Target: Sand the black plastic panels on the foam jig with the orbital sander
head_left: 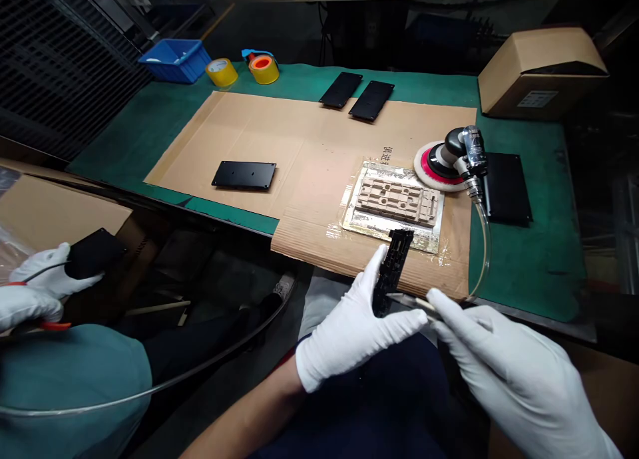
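Observation:
My left hand (349,329), in a white glove, is shut on a narrow black ribbed plastic part (393,266) that stands upward from my fingers. My right hand (509,372), also gloved, pinches a slim metal-tipped tool (412,301) with a pale handle, and its tip lies against the lower part of the black piece. Just beyond my hands, a beige moulded fixture (397,199) rests on a foil-covered sheet on cardboard. An orbital air sander (452,159) with a white pad and clear hose lies to its right.
Several flat black plates (243,174) lie on the cardboard sheet (299,159) and green mat (529,273). Tape rolls (221,72) and a blue crate (174,60) stand at the back, a cardboard box (542,73) at right. A co-worker's gloved hands (47,287) hold a black piece and red-handled cutters at left.

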